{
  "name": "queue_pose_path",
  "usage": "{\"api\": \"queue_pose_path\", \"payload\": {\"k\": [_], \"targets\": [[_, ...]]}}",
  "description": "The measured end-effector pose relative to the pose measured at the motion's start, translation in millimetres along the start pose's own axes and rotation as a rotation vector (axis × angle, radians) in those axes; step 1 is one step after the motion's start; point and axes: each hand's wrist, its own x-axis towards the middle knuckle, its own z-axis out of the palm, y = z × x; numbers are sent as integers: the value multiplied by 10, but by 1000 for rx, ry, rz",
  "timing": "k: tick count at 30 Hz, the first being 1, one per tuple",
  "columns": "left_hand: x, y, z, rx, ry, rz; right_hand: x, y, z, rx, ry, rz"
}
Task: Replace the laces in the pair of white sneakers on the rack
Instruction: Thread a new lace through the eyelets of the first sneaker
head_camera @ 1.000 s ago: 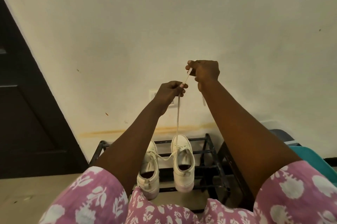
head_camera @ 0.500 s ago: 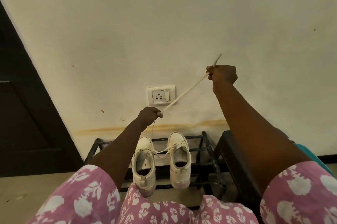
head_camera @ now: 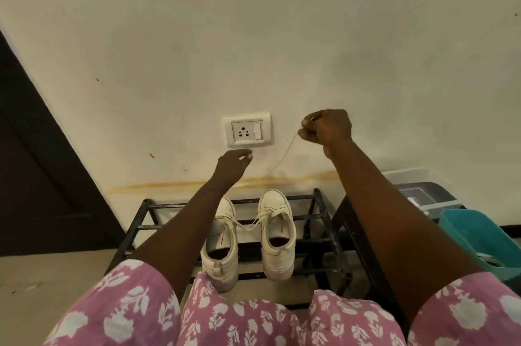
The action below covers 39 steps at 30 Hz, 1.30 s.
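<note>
Head view: white sneakers (head_camera: 277, 235) loosely laced — right hand (head_camera: 328, 127) pinches thin lace (head_camera: 284, 155), left hand (head_camera: 232, 164) grip unclear.

We find no writing, brand mark, number or sign that we can read, neither on the white sneakers (head_camera: 277, 233) nor on the socket plate (head_camera: 247, 130).
</note>
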Motion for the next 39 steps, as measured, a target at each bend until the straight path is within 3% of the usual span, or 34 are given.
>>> {"api": "queue_pose_path", "payload": {"k": [7,11,14,18,21,25,28,33,39], "targets": [[28,400,224,-422,-176,118,17,545,151,-251,-144,-66],[-14,250,396,-566,-205,-2,13,860,107,-253,-139,-53],[-54,95,504,-393,-246,-24,-8,1165,56,-330,-136,-18],[-88,-78,655,-20,-264,-28,-130,1593,15,-779,-205,-41],[-146,-149,744,56,-258,-75,-233,1813,-48,-798,-299,41],[-244,-187,847,47,-268,-93,-261,1922,-101,-898,-233,-40],[-259,-173,901,62,-272,-112,-235,1935,-151,-773,-189,14],[-250,-182,955,126,-310,-95,-200,1895,-279,-301,-118,296],[-268,-206,1016,110,-308,-72,-154,1902,-290,-210,-133,365]]}}
